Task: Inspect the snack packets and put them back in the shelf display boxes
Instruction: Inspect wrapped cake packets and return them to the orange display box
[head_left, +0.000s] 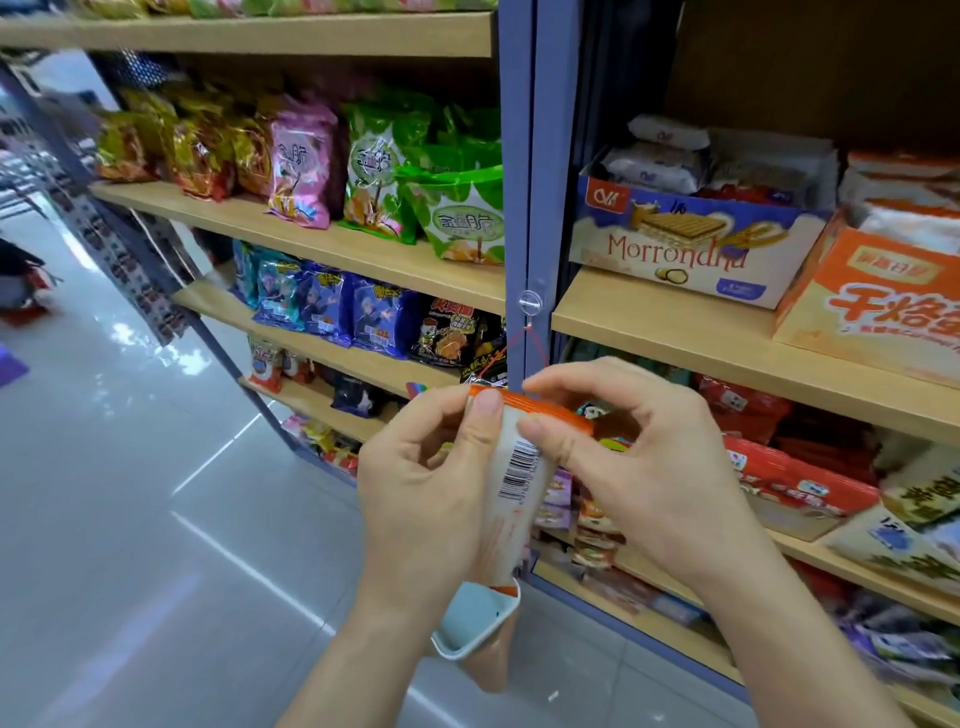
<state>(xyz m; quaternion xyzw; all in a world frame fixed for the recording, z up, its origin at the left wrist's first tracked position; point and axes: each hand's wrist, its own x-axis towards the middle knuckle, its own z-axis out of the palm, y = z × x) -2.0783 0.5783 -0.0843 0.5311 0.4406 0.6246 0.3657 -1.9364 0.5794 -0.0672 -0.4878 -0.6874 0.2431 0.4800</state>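
snack packet (519, 470) held mid-air in front of shelf post (515, 208), barcode facing up. left grip (415, 483) wraps its body, right grip (639, 467) pinches the orange top seal. Looks light, soft, probably crushable: hold by seals, not middle.

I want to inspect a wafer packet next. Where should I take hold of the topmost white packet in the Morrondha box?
Probably across its middle, from the front and above: the topmost white packet lies flat and crosswise on top, above the walls of the Morrondha box, with its near long edge exposed.
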